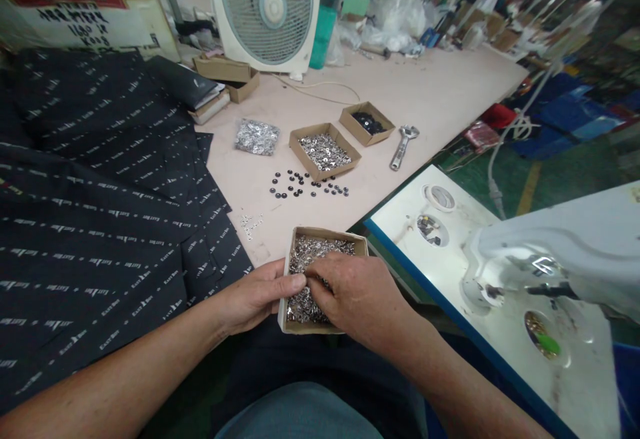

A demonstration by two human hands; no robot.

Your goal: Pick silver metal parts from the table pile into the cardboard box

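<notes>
Above my lap, at the table's near edge, my left hand grips a shallow cardboard box by its left wall, thumb over the rim. Small shiny metal snap fasteners fill the box. My right hand reaches in from the right, fingers curled and pressed down among the fasteners; its fingertips are partly hidden, and whether it pinches any piece does not show. Just beyond lie loose black snap caps and a few tiny silver pieces on the table.
Behind stand a box of silver fasteners, a box of black caps, a bagged batch and an adjustable wrench. Black printed fabric covers the left. A white machine occupies the right; a fan stands at the back.
</notes>
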